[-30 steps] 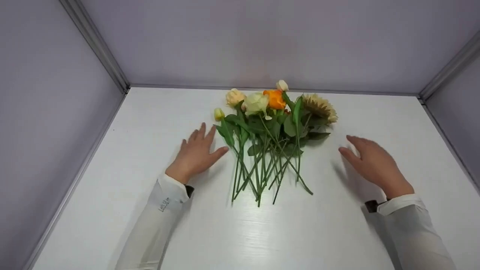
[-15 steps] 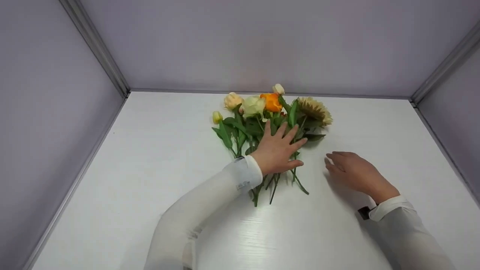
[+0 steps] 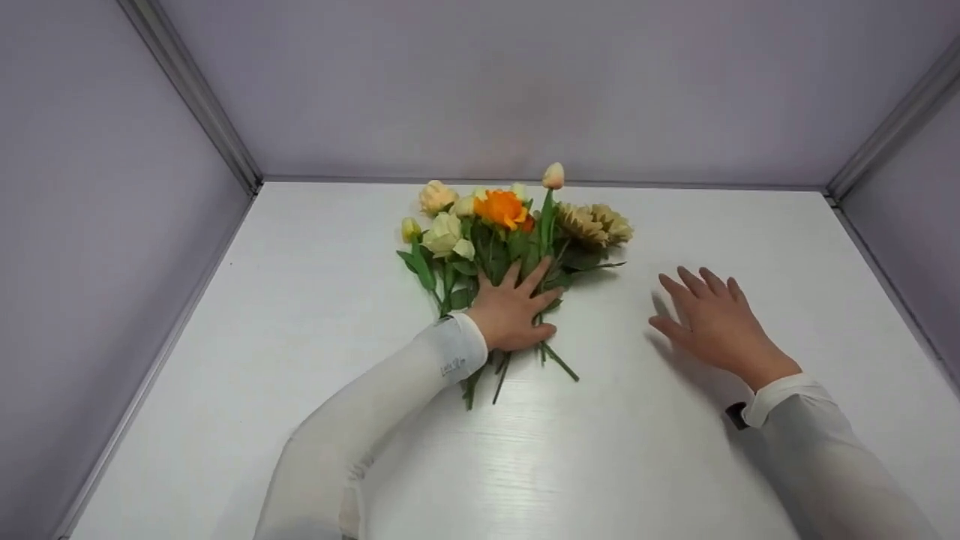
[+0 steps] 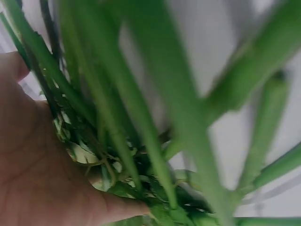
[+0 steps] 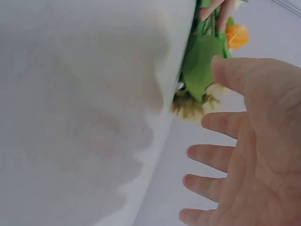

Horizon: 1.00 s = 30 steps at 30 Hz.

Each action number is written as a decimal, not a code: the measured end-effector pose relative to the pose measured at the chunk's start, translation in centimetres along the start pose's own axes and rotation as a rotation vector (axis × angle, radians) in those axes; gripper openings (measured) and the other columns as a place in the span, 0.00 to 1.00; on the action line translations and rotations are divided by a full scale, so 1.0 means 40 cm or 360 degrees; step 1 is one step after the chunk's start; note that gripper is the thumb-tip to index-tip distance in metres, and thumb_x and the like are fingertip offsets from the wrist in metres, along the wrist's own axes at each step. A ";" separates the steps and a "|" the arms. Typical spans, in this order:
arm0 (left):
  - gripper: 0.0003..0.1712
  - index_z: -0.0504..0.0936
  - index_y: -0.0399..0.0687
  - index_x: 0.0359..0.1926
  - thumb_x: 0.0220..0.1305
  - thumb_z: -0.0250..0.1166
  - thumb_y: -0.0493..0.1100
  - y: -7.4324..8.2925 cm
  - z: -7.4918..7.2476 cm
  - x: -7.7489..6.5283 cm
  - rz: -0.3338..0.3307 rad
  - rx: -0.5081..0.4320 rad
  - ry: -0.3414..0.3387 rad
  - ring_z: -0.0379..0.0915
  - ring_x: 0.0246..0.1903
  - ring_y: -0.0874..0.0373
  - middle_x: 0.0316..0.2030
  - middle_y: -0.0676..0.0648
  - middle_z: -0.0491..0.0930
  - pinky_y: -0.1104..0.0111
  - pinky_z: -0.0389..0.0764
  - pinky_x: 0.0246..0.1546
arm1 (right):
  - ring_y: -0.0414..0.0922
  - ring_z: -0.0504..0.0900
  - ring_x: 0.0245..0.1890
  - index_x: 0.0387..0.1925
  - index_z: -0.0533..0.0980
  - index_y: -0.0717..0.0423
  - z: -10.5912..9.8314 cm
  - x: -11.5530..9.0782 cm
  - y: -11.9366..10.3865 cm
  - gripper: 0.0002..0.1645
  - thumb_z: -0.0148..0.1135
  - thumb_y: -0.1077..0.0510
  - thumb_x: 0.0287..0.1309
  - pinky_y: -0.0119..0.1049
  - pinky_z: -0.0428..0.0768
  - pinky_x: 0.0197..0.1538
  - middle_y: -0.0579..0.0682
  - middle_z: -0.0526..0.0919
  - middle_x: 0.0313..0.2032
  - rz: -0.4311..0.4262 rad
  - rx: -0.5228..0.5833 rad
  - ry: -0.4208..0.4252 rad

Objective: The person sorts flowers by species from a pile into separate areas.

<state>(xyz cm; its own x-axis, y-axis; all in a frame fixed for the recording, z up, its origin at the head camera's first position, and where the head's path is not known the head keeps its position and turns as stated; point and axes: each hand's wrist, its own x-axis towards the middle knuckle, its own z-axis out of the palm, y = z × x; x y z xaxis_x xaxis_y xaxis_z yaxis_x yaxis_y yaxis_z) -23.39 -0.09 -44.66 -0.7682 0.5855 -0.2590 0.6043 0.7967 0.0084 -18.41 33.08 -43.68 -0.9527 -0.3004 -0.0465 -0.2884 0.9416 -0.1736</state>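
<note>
Flowers (image 3: 495,253) flat on the table (image 3: 637,450), left hand on top, right hand off to the side

So everything here goes by the orange flower (image 3: 501,208), since it's the easiest one to spot. The bunch lies around it, blooms toward the wall (image 3: 375,90) behind, and the stems (image 3: 469,394) run from there back toward the person, fanned and crossing a bit. That's the long axis, pretty much front to back.

Left hand (image 3: 512,313) is clearly the nearer one: it's just on the person's side of the orange flower, fingers spread wide, resting across the stems and lower leaves. Looks like pressing, not gripping. Right hand (image 3: 712,322) is well to the right of the orange flower and closer to the person, above the table, fingers loose and holding nothing.

Looks-wise: cream rose (image 3: 442,234), peach bloom (image 3: 438,197) and yellow bud (image 3: 410,229) left of the orange flower, pinkish tulip (image 3: 553,176) behind and right, tan sunflowers (image 3: 596,225) further right. Lots of dark green leaves.
</note>
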 end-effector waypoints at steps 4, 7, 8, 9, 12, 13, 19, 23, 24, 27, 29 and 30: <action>0.40 0.43 0.76 0.82 0.75 0.42 0.73 -0.066 0.016 -0.039 0.0009 -0.0059 0.0018 0.30 0.79 0.39 0.80 0.54 0.21 0.23 0.47 0.64 | 0.72 0.43 0.76 0.80 0.54 0.54 -0.004 0.009 0.004 0.52 0.47 0.25 0.71 0.74 0.38 0.71 0.67 0.50 0.78 0.0032 -0.0012 -0.0002; 0.40 0.44 0.75 0.82 0.75 0.43 0.72 -0.113 0.028 -0.070 0.0011 -0.0092 0.0029 0.30 0.79 0.38 0.81 0.54 0.21 0.23 0.48 0.63 | 0.72 0.42 0.76 0.81 0.53 0.54 0.000 0.007 0.009 0.53 0.45 0.24 0.70 0.74 0.37 0.71 0.68 0.49 0.78 0.0045 0.0008 -0.0005; 0.40 0.44 0.75 0.82 0.75 0.43 0.72 -0.130 0.032 -0.080 0.0006 -0.0100 0.0030 0.30 0.79 0.39 0.80 0.54 0.21 0.23 0.49 0.63 | 0.72 0.42 0.76 0.81 0.53 0.54 0.001 0.005 0.011 0.53 0.44 0.24 0.70 0.74 0.36 0.71 0.67 0.49 0.78 0.0048 0.0013 -0.0008; 0.40 0.44 0.75 0.82 0.76 0.43 0.72 -0.146 0.036 -0.090 0.0000 -0.0109 0.0032 0.29 0.79 0.39 0.80 0.55 0.21 0.23 0.49 0.63 | 0.71 0.41 0.76 0.81 0.53 0.54 0.003 0.004 0.013 0.53 0.44 0.24 0.70 0.74 0.36 0.71 0.67 0.49 0.78 0.0051 0.0019 -0.0010; 0.40 0.44 0.75 0.82 0.76 0.44 0.71 -0.199 0.049 -0.120 -0.0026 -0.0129 0.0044 0.28 0.79 0.40 0.80 0.56 0.21 0.24 0.51 0.63 | 0.71 0.40 0.77 0.81 0.52 0.53 0.005 0.000 0.021 0.53 0.42 0.24 0.71 0.73 0.34 0.71 0.67 0.49 0.78 0.0058 0.0041 -0.0014; 0.40 0.44 0.74 0.82 0.76 0.45 0.70 -0.217 0.052 -0.130 -0.0032 -0.0130 0.0053 0.28 0.79 0.40 0.81 0.56 0.22 0.24 0.52 0.63 | 0.71 0.40 0.77 0.81 0.52 0.53 0.005 -0.002 0.024 0.52 0.42 0.24 0.71 0.72 0.34 0.71 0.67 0.48 0.78 0.0060 0.0049 -0.0012; 0.41 0.47 0.68 0.82 0.76 0.50 0.66 -0.329 0.063 -0.193 -0.0039 -0.0119 0.0125 0.34 0.79 0.40 0.82 0.54 0.28 0.24 0.56 0.61 | 0.71 0.38 0.77 0.81 0.51 0.53 -0.001 -0.014 0.040 0.52 0.43 0.25 0.72 0.72 0.32 0.71 0.67 0.47 0.78 0.0086 0.0078 0.0009; 0.41 0.49 0.67 0.82 0.76 0.51 0.66 -0.398 0.074 -0.231 -0.0067 -0.0104 0.0144 0.37 0.79 0.39 0.82 0.54 0.30 0.24 0.56 0.61 | 0.71 0.38 0.77 0.81 0.50 0.53 -0.002 -0.018 0.049 0.52 0.43 0.25 0.72 0.72 0.32 0.71 0.67 0.47 0.78 0.0098 0.0094 0.0019; 0.41 0.49 0.68 0.82 0.76 0.52 0.66 -0.414 0.077 -0.239 -0.0076 -0.0095 0.0147 0.37 0.79 0.39 0.82 0.54 0.30 0.24 0.55 0.61 | 0.71 0.38 0.77 0.81 0.50 0.53 -0.002 -0.020 0.051 0.52 0.44 0.25 0.72 0.72 0.31 0.71 0.67 0.47 0.78 0.0102 0.0101 0.0022; 0.41 0.49 0.68 0.82 0.76 0.52 0.65 -0.454 0.087 -0.259 -0.0109 -0.0071 0.0145 0.38 0.79 0.39 0.82 0.55 0.29 0.24 0.54 0.62 | 0.71 0.38 0.77 0.81 0.51 0.54 -0.001 -0.024 0.057 0.52 0.44 0.26 0.72 0.73 0.32 0.71 0.67 0.47 0.78 0.0112 0.0117 0.0028; 0.40 0.49 0.68 0.82 0.75 0.52 0.64 -0.474 0.092 -0.267 -0.0120 -0.0067 0.0154 0.39 0.78 0.39 0.82 0.55 0.30 0.24 0.54 0.62 | 0.71 0.38 0.77 0.81 0.51 0.54 -0.002 -0.027 0.060 0.51 0.44 0.26 0.73 0.73 0.32 0.71 0.68 0.47 0.78 0.0117 0.0126 0.0031; 0.40 0.50 0.68 0.82 0.75 0.52 0.64 -0.482 0.095 -0.270 -0.0121 -0.0063 0.0162 0.39 0.78 0.38 0.82 0.55 0.30 0.23 0.54 0.62 | 0.71 0.38 0.77 0.81 0.51 0.54 -0.002 -0.028 0.061 0.51 0.44 0.26 0.73 0.73 0.31 0.71 0.68 0.47 0.78 0.0120 0.0134 0.0029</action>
<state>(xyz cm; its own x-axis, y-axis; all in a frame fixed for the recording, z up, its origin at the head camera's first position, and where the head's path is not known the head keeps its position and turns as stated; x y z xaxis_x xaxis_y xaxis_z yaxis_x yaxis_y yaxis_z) -25.94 -22.36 -45.67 -0.8301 0.5338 -0.1612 0.5363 0.8434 0.0313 -18.05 35.72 -43.97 -0.9732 -0.2255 -0.0445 -0.2074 0.9451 -0.2525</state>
